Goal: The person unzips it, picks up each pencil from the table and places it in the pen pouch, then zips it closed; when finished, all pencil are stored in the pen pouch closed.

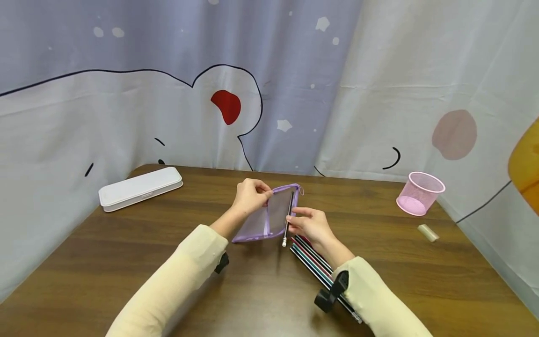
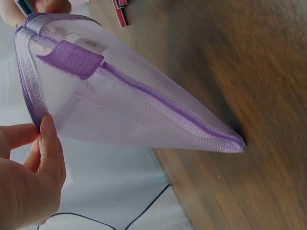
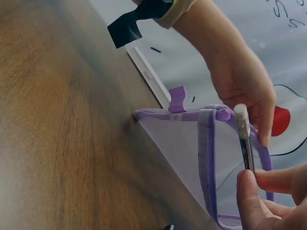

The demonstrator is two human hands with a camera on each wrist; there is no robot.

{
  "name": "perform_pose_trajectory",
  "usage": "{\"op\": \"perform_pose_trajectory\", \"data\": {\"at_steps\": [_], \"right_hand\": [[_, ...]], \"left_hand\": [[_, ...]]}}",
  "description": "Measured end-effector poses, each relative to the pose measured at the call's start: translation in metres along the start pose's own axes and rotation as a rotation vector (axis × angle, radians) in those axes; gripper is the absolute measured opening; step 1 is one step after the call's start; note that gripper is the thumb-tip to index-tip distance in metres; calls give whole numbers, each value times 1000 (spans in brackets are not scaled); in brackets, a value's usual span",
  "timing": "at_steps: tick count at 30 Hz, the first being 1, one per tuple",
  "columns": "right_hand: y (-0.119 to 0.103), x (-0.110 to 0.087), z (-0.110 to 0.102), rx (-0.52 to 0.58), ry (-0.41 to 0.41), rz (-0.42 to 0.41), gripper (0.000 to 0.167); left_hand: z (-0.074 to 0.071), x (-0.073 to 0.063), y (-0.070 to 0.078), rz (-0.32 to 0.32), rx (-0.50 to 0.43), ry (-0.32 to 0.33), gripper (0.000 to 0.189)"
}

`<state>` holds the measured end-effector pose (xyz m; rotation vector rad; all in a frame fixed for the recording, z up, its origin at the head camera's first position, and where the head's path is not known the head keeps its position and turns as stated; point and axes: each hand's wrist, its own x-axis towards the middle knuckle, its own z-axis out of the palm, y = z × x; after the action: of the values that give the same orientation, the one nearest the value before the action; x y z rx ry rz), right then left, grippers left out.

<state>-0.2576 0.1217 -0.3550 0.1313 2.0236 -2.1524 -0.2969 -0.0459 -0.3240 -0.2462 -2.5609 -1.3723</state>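
Note:
A purple-edged mesh zip pouch (image 1: 255, 223) is tilted up off the table, its mouth toward the right. My left hand (image 1: 251, 196) pinches the upper rim between thumb and fingers, as the left wrist view shows on the pouch's purple edging (image 2: 29, 103). At the mouth, my right hand (image 1: 310, 227) pinches a dark pencil (image 1: 286, 234) with a white eraser end. That pencil (image 3: 246, 149) stands eraser end nearest in the right wrist view, its far part reaching into or along the opening. Below the right hand lie several striped pencils (image 1: 313, 262), partly hidden by the forearm.
A white pencil case (image 1: 141, 188) lies at the back left of the wooden table (image 1: 126, 276). At the right stand a pink mesh pen cup (image 1: 420, 193) and, in front of it, a small pale eraser-like block (image 1: 428, 232). A printed curtain (image 1: 286, 93) hangs behind the table.

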Motion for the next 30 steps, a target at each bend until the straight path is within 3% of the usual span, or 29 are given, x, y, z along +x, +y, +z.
{"op": "perform_pose_trajectory", "data": {"at_steps": [5, 15, 20, 30], "right_hand": [[3, 8, 6, 4, 33, 15, 42], [4, 19, 15, -62, 99, -13, 41], [8, 21, 21, -112, 125, -45, 41], [9, 12, 20, -52, 96, -112, 36]], "left_hand": [[2, -2, 2, 8, -10, -17, 10], [8, -3, 5, -39, -137, -124, 10], [7, -3, 6, -52, -181, -124, 11], [8, -3, 4, -77, -200, -112, 10]]}}
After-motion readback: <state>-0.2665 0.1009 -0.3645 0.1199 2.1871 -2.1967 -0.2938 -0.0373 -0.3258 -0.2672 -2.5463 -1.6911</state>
